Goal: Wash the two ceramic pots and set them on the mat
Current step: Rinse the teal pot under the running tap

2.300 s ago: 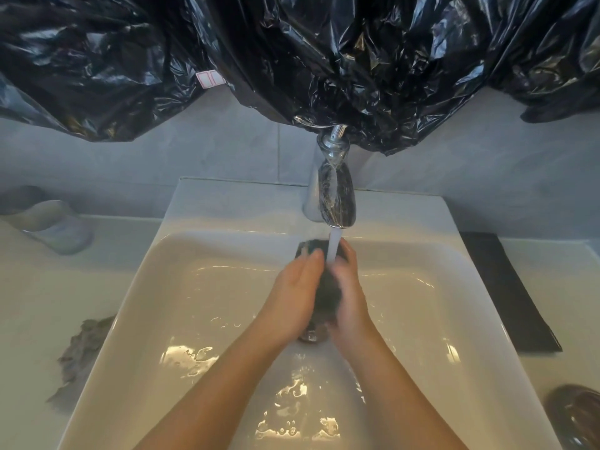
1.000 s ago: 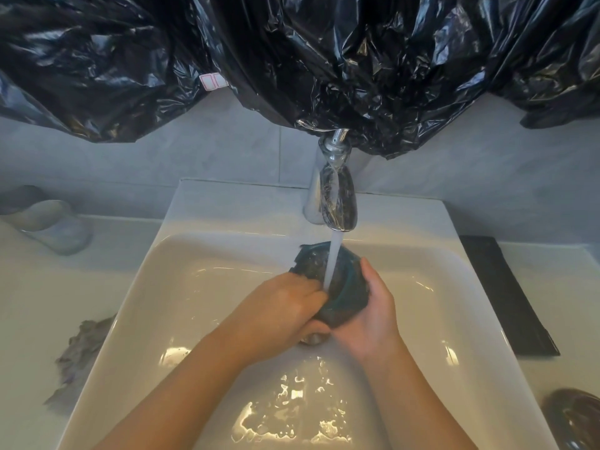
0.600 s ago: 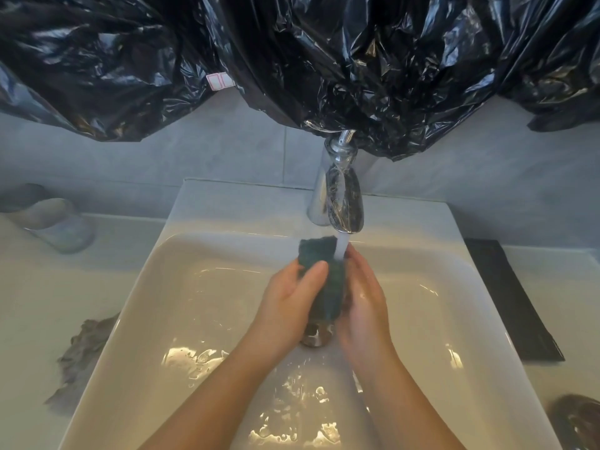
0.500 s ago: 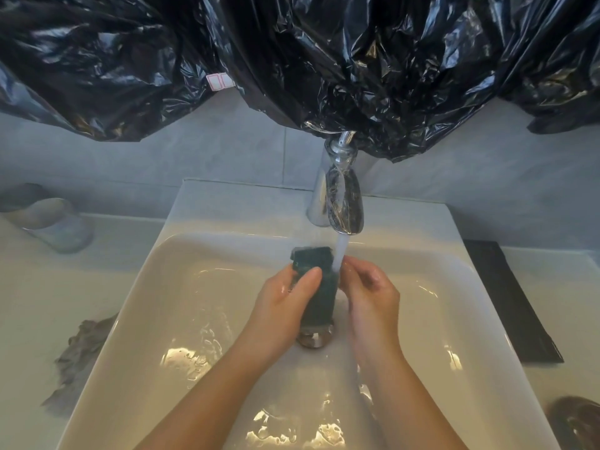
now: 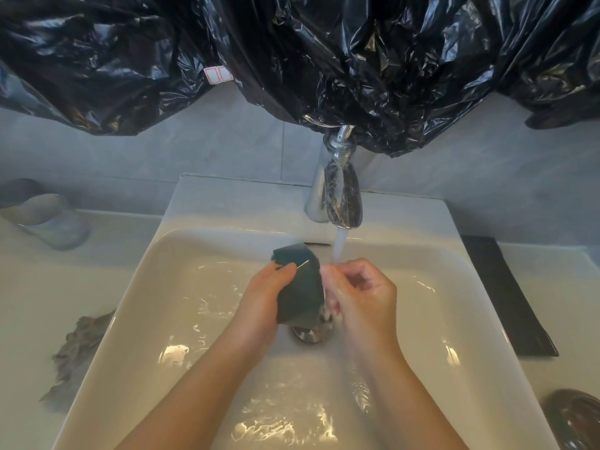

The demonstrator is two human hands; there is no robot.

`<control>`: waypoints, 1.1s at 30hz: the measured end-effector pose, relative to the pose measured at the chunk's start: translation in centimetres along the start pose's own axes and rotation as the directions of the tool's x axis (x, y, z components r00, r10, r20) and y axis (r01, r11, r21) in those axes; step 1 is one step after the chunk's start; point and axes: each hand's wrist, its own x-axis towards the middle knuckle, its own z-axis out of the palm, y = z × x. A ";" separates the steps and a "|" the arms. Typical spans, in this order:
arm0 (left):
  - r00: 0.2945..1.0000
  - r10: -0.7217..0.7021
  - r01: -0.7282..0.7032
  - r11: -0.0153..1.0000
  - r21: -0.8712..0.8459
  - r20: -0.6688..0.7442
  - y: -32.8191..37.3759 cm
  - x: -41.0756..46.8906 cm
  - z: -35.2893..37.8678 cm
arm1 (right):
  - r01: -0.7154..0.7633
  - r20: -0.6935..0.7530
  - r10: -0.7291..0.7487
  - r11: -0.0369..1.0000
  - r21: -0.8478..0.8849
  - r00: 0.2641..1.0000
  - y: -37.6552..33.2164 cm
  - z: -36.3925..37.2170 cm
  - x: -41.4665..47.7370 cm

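Left hand (image 5: 263,303) clamped around a dark teal faceted ceramic pot (image 5: 298,287), held tilted over the white sink (image 5: 136,287), above the drain (image 5: 311,332). Right hand (image 5: 363,293) just right of the pot, fingers curled loosely under the water stream (image 5: 338,248) from the chrome tap (image 5: 341,196), gripping nothing; whether it touches the pot is unclear. Black mat (image 5: 506,297) on the counter (image 5: 32,303) right of the sink. Second dark pot (image 5: 574,420) at the lower right edge, off the mat. Grey rag (image 5: 78,355) left of the sink
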 end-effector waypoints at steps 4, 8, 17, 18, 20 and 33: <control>1.000 0.006 -0.006 0.999 -0.044 -0.005 0.1 0.1 -0.3 | 0.006 0.025 -0.006 1.000 -0.023 1.000 0.0 0.0 0.0; 0.999 0.008 -0.005 0.997 -0.078 0.041 0.2 0.1 -0.5 | 0.005 -0.012 -0.005 0.998 -0.066 1.000 0.3 -0.2 0.4; 0.936 0.052 -0.010 0.993 -0.122 0.347 -0.2 -0.7 0.4 | -0.105 -0.134 0.098 0.994 -0.044 0.986 0.7 -0.6 1.2; 0.930 0.054 -0.013 0.994 -0.113 0.363 -0.2 -0.7 0.6 | -0.122 -0.097 0.120 0.992 -0.015 0.988 0.6 -0.6 1.2; 0.940 0.060 -0.029 0.995 -0.097 0.337 -0.2 -0.6 0.9 | -0.145 0.018 0.144 0.987 0.068 0.989 0.8 -0.7 1.2; 0.967 0.124 -0.186 0.941 0.283 0.223 -0.9 -0.8 2.0 | -0.325 0.248 0.258 0.902 0.285 0.934 1.2 -0.2 1.4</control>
